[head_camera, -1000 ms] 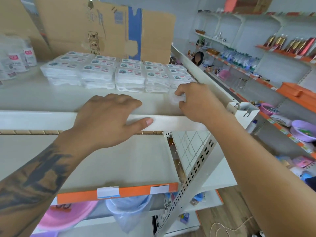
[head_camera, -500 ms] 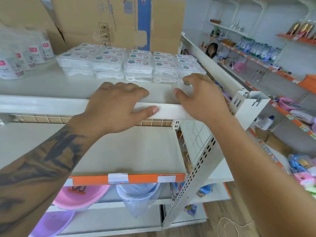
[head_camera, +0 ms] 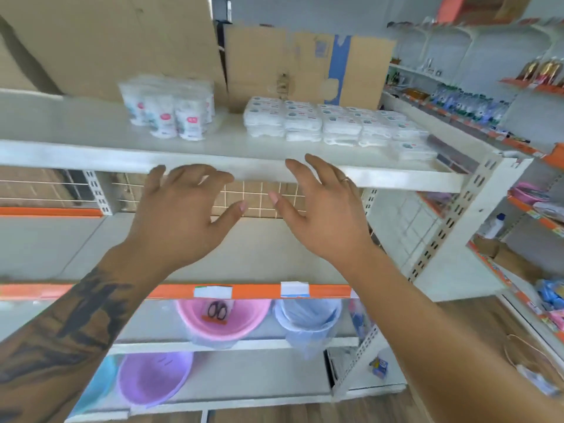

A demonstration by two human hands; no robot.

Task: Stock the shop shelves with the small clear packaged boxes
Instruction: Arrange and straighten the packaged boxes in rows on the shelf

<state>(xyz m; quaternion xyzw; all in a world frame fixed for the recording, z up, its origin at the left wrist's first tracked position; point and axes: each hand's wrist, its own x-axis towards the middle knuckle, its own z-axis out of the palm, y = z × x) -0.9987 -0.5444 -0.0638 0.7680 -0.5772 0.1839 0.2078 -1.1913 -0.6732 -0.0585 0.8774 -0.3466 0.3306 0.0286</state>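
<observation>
Left hand (head_camera: 183,215) empty, fingers spread, before top shelf (head_camera: 213,161) front edge; contact unclear. Right hand (head_camera: 323,215) at its 3 o'clock, also spread, empty. Clear boxes (head_camera: 335,123) stacked on shelf at 1 o'clock from hands. White bags (head_camera: 168,114) at boxes' 9 o'clock. Cardboard (head_camera: 305,62) behind.

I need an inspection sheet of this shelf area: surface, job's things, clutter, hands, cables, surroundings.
Surface: white top shelf, front part bare.
Job's things: clear packaged boxes stacked in rows at the right rear of the top shelf.
Clutter: white pouch packs to their left; cardboard cartons behind.
Hands: left hand and right hand open, empty, in front of the shelf edge.
Cables: thin cord on the floor, lower right.
Surroundings: pink basin and purple basin on lower shelves.
</observation>
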